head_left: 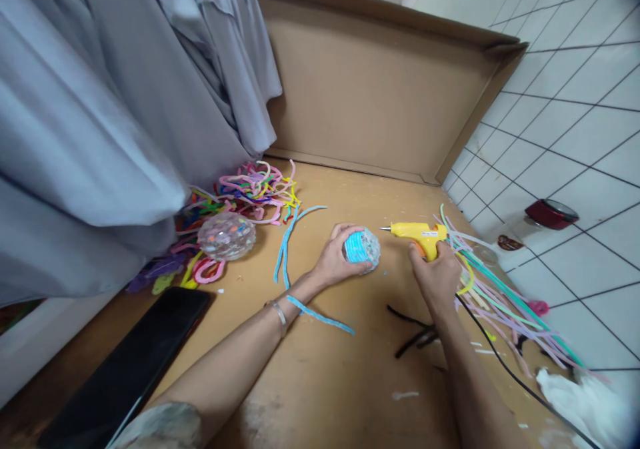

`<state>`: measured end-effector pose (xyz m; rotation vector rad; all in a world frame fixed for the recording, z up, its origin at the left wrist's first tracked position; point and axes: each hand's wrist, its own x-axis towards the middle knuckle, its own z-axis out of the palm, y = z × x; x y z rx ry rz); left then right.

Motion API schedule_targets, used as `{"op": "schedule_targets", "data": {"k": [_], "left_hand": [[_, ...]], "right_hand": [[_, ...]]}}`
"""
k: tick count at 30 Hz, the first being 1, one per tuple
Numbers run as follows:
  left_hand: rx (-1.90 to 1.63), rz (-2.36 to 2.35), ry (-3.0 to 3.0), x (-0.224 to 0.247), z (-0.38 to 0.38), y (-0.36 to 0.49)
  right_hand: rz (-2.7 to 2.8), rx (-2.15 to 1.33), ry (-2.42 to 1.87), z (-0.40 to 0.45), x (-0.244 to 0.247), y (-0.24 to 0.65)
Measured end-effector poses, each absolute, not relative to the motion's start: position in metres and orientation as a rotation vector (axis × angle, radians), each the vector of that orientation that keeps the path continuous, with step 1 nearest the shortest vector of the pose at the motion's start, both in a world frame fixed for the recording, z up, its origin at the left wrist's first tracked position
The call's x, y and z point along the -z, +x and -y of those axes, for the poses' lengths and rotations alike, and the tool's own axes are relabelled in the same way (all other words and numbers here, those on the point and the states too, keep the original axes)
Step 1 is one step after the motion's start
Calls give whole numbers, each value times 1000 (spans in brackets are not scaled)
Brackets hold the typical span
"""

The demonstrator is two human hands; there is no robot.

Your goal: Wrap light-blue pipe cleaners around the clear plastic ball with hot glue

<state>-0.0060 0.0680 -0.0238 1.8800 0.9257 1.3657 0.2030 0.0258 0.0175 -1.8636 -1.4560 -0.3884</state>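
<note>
My left hand (341, 257) is wrapped round a small ball (370, 250), part of it covered with rows of bright blue pipe cleaner and the rest greyish and clear. In my right hand (436, 272) is a yellow glue gun (417, 231), gripped by its handle with fingers near the orange trigger. Its metal tip points left at the ball, a short gap away. Blue pipe cleaners (284, 252) lie left of my left hand, and another blue piece (323, 315) lies by my bracelet.
A clear ball with coloured specks (227, 236) sits by a heap of colourful pipe cleaners (257, 192). Black phone (130, 362) lower left; black strips (413, 332) and pastel stems (510, 302) right. Red-lidded jar (550, 214), cardboard (370, 89) behind, grey cloth (125, 102) left. The gun's cord trails lower right.
</note>
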Motion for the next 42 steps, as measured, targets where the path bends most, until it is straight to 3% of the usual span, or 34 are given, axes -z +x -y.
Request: {"op": "schedule_targets", "data": {"k": [8,16,42], "left_hand": [[-1369,-909,1907,27,-68,-6],[-1416,-866,1930,31,-70,-7],[-1440,-884,1952,31,-70,-7]], "right_hand": [[1403,260,-2256,-41,15,229],[1324,143,-2449,-45,18,240],[1410,498,-2467,-41,25,238]]}}
